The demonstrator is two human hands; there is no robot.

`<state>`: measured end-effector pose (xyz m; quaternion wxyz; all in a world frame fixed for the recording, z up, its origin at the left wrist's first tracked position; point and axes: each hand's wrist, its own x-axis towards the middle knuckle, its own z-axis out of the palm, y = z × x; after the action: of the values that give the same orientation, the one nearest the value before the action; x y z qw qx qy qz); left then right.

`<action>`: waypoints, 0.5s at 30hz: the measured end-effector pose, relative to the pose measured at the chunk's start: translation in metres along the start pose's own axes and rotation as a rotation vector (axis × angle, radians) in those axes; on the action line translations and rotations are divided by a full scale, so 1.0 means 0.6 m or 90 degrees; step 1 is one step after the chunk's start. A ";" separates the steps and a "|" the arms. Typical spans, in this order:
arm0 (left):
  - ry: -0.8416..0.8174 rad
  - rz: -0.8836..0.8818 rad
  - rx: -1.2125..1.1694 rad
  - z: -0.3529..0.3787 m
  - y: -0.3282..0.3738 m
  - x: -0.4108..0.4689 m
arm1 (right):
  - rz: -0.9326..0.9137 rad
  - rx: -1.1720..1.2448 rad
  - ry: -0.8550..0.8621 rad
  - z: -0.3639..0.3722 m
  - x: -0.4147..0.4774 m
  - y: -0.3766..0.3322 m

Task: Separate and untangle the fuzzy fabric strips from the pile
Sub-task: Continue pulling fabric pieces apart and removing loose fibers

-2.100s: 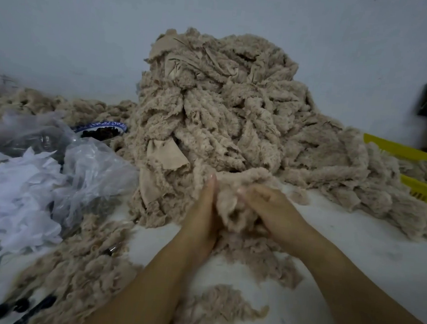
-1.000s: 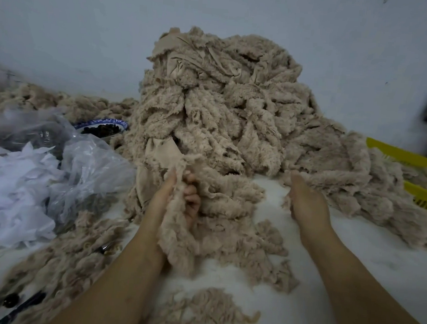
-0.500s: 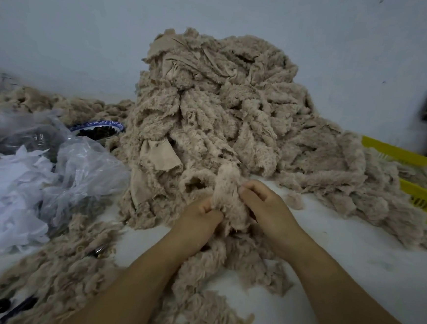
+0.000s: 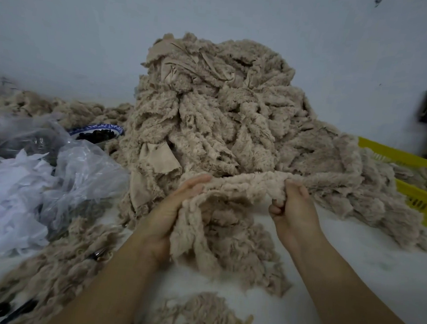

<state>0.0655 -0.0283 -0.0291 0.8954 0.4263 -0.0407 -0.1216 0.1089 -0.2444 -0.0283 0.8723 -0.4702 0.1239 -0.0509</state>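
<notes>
A tall pile of beige fuzzy fabric strips (image 4: 217,106) rises at the middle of the white table. In front of it, a fuzzy strip (image 4: 243,187) is stretched sideways between my hands. My left hand (image 4: 175,210) holds its left part, fingers extended along a hanging bundle of strips (image 4: 216,241) that drapes from the palm onto the table. My right hand (image 4: 293,209) grips the strip's right end with curled fingers.
Crumpled clear plastic bags (image 4: 61,165) and white scraps (image 4: 5,196) lie at the left. A blue-rimmed bowl (image 4: 97,131) of dark pieces sits behind them. Yellow baskets (image 4: 414,193) stand at the right. Loose strips (image 4: 200,316) lie near the front edge.
My hands, close together on a bunched strip half a second ago, have moved apart. The strip is now stretched out sideways between them, my right hand having gone right.
</notes>
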 end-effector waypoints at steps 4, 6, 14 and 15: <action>-0.005 0.037 -0.180 -0.009 0.009 0.001 | 0.008 -0.019 0.052 -0.001 0.004 -0.001; -0.003 0.063 -0.287 -0.014 0.012 0.002 | 0.010 -0.019 0.085 -0.006 0.006 -0.008; -0.044 0.073 -0.126 0.014 -0.004 0.005 | -0.196 -0.395 -0.130 0.029 -0.031 0.012; -0.038 0.079 -0.077 0.018 -0.006 0.003 | -0.216 -0.471 -0.163 0.031 -0.035 0.022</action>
<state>0.0647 -0.0392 -0.0252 0.9237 0.3644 -0.0862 -0.0809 0.0930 -0.2178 -0.0256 0.6325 -0.7677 -0.0545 -0.0874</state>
